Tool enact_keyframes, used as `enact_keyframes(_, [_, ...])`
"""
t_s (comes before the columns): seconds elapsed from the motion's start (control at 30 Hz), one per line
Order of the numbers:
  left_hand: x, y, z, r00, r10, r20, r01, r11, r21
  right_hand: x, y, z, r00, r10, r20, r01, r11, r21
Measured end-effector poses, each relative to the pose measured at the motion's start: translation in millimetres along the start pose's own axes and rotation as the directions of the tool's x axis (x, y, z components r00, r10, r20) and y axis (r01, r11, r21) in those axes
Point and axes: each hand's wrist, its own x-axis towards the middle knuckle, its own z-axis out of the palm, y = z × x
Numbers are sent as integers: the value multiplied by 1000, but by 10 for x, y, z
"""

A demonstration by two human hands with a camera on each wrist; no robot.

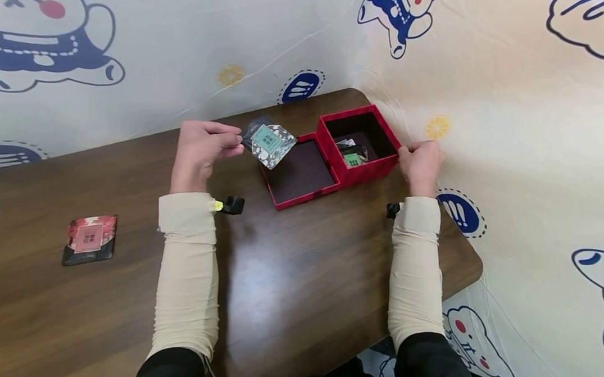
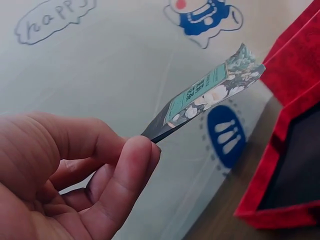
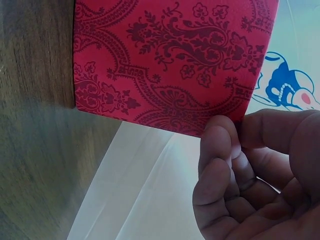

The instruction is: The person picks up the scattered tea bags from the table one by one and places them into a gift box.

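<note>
My left hand (image 1: 203, 150) pinches one corner of a small flat sachet (image 1: 271, 143) between thumb and fingertips. Dark floral print and a teal label cover the sachet, which hangs over the open lid of a red box (image 1: 366, 173). In the left wrist view the sachet (image 2: 200, 97) slants up and away from the fingertips. At the box's right corner, my right hand (image 1: 423, 163) pinches the rim with thumb and curled fingers. The right wrist view shows the patterned red box side (image 3: 170, 65) beside that hand (image 3: 250, 175). Inside the box lies another sachet with a green label (image 1: 353, 159).
The hinged lid (image 1: 301, 174) lies folded out on the table, left of the box. A red and black sachet (image 1: 90, 239) lies on the wooden table (image 1: 296, 279) at the left. Printed white sheeting (image 1: 529, 173) rises along the table's back and right edges.
</note>
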Motion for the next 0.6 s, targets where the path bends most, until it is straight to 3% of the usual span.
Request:
enact_keyframes(0.2, [73, -28, 264, 1000, -26, -3, 26, 998, 64, 21, 7, -15, 1000, 9, 6, -9, 1000, 6])
enact_keyframes(0.4, [112, -10, 656, 999, -38, 30, 34, 990, 136, 22, 23, -42, 1000, 9, -15, -9, 1000, 0])
enact_keyframes(0.6, [159, 1, 856, 998, -51, 27, 47, 989, 140, 21, 7, -16, 1000, -14, 0, 14, 1000, -2])
